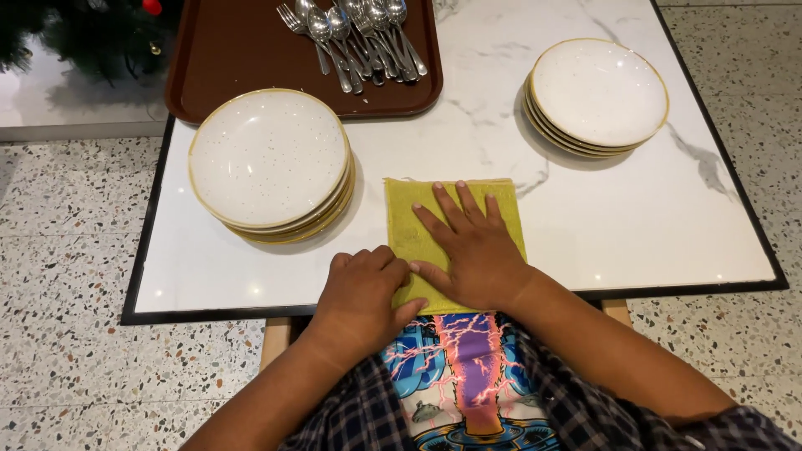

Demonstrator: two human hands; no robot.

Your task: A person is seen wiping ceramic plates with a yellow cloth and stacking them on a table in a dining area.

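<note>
The folded olive-green cloth (451, 238) lies flat on the white marble-patterned table top with the black rim (635, 225), at the near edge, directly in front of the person. Its outline is roughly rectangular, with the far edge straight and parallel to the table edge. The weave looks coarse, and a faint darker patch shows near its left side. The near end reaches the black rim and is partly hidden under both hands.

The right hand (472, 250) rests palm down on the middle of the cloth. Its fingers are extended and slightly spread, pointing away from the person, all pressed flat against the fabric. The left hand (363, 296) sits at the near left corner of the cloth. Its fingers are curled, and the thumb and fingertips pinch the cloth edge there; the exact contact is partly hidden by the knuckles.

A stack of round white speckled plates with yellow rims (271, 163) stands just beside the cloth on its left, apart from it. A second, similar stack of plates (597, 96) stands well apart at the far right. A brown plastic tray (242, 58) at the far left holds a heap of steel spoons and forks (355, 38).
</note>
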